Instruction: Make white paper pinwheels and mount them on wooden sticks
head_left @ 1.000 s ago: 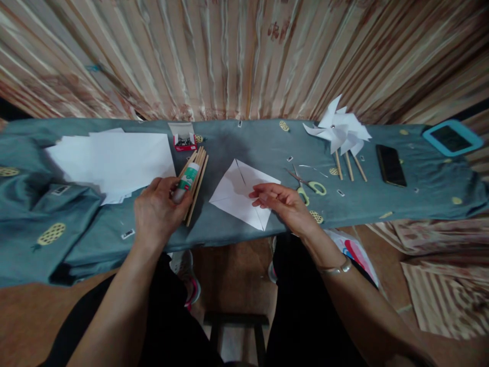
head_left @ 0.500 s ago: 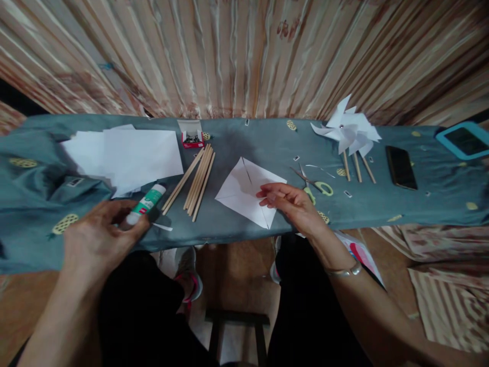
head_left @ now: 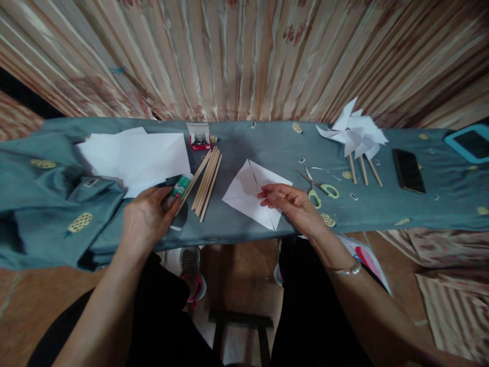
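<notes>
My left hand (head_left: 148,213) is wrapped around a green and white glue stick (head_left: 181,187), close to the left side of some wooden sticks (head_left: 206,183). A white paper square (head_left: 244,191) lies in front of me, with slits running in from its corners. Over its right half is my right hand (head_left: 294,204), thumb and fingers drawn together near the paper's middle. Whether a bit of paper is pinched there, I cannot tell. Green-handled scissors (head_left: 319,188) lie spread just right of this hand.
White sheets (head_left: 148,158) are piled at left, near a small red box (head_left: 200,141) of metal pins. Paper pinwheels (head_left: 351,130) on sticks, a black phone (head_left: 408,171) and a blue-framed device (head_left: 469,142) lie to the right. A pleated curtain (head_left: 244,61) hangs behind the cloth-covered table (head_left: 237,232).
My left hand has moved right with the glue stick, up against the wooden sticks. My right hand keeps its place over the paper. The view has shifted slightly left.
</notes>
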The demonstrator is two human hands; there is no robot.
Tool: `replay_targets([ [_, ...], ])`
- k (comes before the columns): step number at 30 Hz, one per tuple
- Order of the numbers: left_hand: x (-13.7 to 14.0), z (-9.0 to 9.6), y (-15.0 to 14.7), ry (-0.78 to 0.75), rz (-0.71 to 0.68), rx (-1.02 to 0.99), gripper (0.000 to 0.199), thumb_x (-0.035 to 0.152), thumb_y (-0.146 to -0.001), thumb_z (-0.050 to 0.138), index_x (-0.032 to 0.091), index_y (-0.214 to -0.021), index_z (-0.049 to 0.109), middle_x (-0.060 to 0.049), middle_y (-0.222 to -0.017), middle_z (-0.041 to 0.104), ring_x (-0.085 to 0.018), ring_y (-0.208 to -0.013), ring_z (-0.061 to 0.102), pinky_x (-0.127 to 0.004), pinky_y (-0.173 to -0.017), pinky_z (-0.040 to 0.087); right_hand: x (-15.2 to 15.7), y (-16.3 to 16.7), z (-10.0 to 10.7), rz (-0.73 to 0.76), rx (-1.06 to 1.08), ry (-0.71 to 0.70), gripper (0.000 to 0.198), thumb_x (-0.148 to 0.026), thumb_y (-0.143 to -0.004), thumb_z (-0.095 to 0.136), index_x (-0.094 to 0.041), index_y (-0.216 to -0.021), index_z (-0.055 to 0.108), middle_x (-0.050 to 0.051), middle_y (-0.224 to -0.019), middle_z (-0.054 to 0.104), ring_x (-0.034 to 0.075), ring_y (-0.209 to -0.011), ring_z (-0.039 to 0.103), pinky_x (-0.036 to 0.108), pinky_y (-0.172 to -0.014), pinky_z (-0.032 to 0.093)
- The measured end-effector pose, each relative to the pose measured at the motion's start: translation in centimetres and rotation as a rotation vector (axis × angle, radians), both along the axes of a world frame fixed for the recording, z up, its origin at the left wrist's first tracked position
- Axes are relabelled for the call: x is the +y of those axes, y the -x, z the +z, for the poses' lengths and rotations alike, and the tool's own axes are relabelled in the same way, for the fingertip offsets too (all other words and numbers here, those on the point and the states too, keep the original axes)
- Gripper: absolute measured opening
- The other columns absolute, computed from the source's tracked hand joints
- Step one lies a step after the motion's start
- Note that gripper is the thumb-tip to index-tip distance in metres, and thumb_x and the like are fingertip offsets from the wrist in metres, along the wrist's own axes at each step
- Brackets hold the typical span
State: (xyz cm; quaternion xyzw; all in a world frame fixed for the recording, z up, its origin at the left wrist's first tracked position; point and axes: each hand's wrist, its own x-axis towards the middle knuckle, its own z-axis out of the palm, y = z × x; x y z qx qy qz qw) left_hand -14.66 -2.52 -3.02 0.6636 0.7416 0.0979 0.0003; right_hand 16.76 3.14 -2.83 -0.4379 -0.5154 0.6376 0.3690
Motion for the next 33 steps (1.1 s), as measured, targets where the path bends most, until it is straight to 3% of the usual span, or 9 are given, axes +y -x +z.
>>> replay_targets([
  [8,0.3,0.0,0.0,-0.056,-0.002,0.009,0.051,0.05,-0.093,0.045,0.012,-0.119,0.066,-0.01,-0.096,0.071,-0.025,-0.082,0.067,-0.03,-0.066,0.046,0.2,-1.1,-0.4,-0.002,-0.079,-0.084,0.033,-0.045,-0.078,0.074,-0.021,-0.1,0.07,0.006,-0.097,0.075,0.016,-0.083,0.07,0.036,-0.085,0.056],
  [12,-0.9,0.9,-0.2,-0.251,-0.066,-0.029,0.05,0.053,-0.092,0.049,0.01,-0.112,0.068,-0.011,-0.099,0.071,-0.024,-0.082,0.068,-0.034,-0.075,0.052,0.4,-2.3,-1.2,-0.072,-0.273,-0.263,0.03,-0.045,-0.082,0.068,-0.02,-0.1,0.071,0.007,-0.097,0.075,0.018,-0.084,0.07,0.038,-0.084,0.056],
  [15,-1.9,1.1,-2.2,-0.42,-0.223,-0.111,0.027,0.038,-0.092,0.059,0.015,-0.103,0.067,-0.008,-0.095,0.069,-0.021,-0.089,0.067,-0.032,-0.081,0.054,0.2,-3.0,-1.4,-0.106,-0.502,-0.433,0.024,-0.038,-0.089,0.061,-0.022,-0.102,0.071,0.008,-0.105,0.075,0.021,-0.092,0.069,0.041,-0.089,0.054],
  [19,-1.8,-0.3,-7.1,-0.333,-0.598,-0.213,0.025,0.023,-0.09,0.061,0.015,-0.115,0.062,-0.011,-0.108,0.068,-0.023,-0.099,0.064,-0.037,-0.087,0.056,-0.5,-3.0,-0.8,0.008,-0.637,-0.637,0.025,-0.026,-0.093,0.052,-0.023,-0.11,0.07,0.008,-0.118,0.071,0.023,-0.115,0.063,0.045,-0.105,0.047],
  [21,-1.1,-1.2,-9.4,-0.309,-0.706,-0.262,0.025,0.019,-0.09,0.06,0.014,-0.115,0.062,-0.013,-0.113,0.067,-0.025,-0.105,0.063,-0.041,-0.091,0.055,-0.8,-2.9,-0.7,0.068,-0.664,-0.69,0.028,-0.022,-0.094,0.049,-0.024,-0.112,0.069,0.008,-0.121,0.07,0.022,-0.121,0.061,0.046,-0.108,0.044],
  [25,0.3,-2.2,-11.9,-0.24,-0.754,-0.289,0.028,0.015,-0.087,0.062,0.013,-0.115,0.063,-0.015,-0.12,0.065,-0.029,-0.113,0.059,-0.047,-0.096,0.053,-1.1,-2.9,-0.9,0.132,-0.702,-0.717,0.032,-0.018,-0.094,0.045,-0.022,-0.115,0.069,0.01,-0.127,0.067,0.022,-0.125,0.058,0.047,-0.11,0.043],
  [33,1.7,-2.6,-12.6,-0.239,-0.768,-0.258,0.026,0.023,-0.089,0.063,0.011,-0.112,0.063,-0.014,-0.113,0.068,-0.028,-0.108,0.063,-0.045,-0.094,0.056,-1.0,-3.2,-1.5,0.176,-0.704,-0.707,0.035,-0.013,-0.091,0.044,-0.014,-0.117,0.066,0.015,-0.13,0.064,0.024,-0.128,0.055,0.047,-0.111,0.042],
])
